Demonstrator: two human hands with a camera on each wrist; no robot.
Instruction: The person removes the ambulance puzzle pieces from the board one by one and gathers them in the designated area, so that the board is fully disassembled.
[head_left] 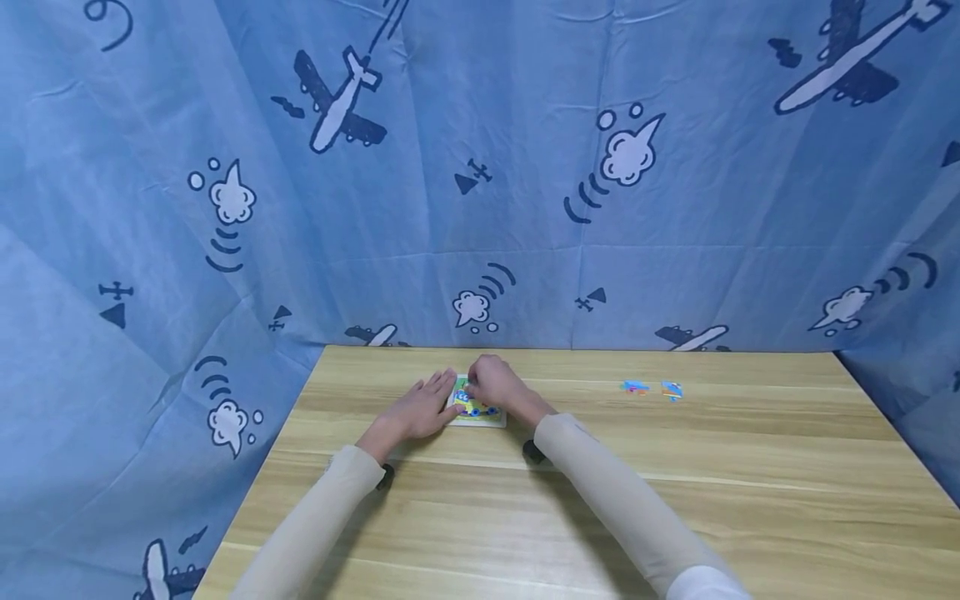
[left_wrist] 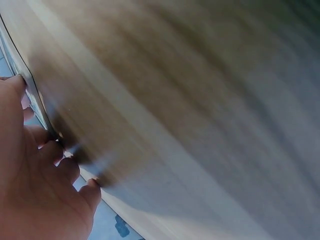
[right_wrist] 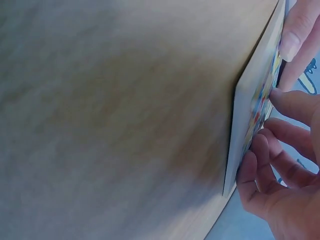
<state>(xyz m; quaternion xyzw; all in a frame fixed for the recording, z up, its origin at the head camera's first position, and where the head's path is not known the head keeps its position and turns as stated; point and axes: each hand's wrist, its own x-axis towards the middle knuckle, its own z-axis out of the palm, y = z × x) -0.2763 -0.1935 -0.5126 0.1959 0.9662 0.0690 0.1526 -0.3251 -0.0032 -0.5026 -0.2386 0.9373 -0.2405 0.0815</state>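
Note:
A small jigsaw puzzle board [head_left: 477,421] with a pale border and a yellow vehicle picture lies near the far side of the table. My left hand [head_left: 422,408] rests at its left edge, fingers extended and thumb on the border. Over the upper right of the board is my right hand [head_left: 498,385], its fingers bent. In the right wrist view, the thumb and fingertips of the right hand [right_wrist: 285,155] meet the colourful face of the board [right_wrist: 242,120]. The hand covers part of the picture, and I cannot tell whether a piece is between its fingertips.
Two loose puzzle pieces, a blue and pink one [head_left: 635,387] and a blue and orange one [head_left: 672,390], lie apart on the table to the right. The wooden table [head_left: 675,500] ends at a blue curtain [head_left: 510,167] printed with airplanes.

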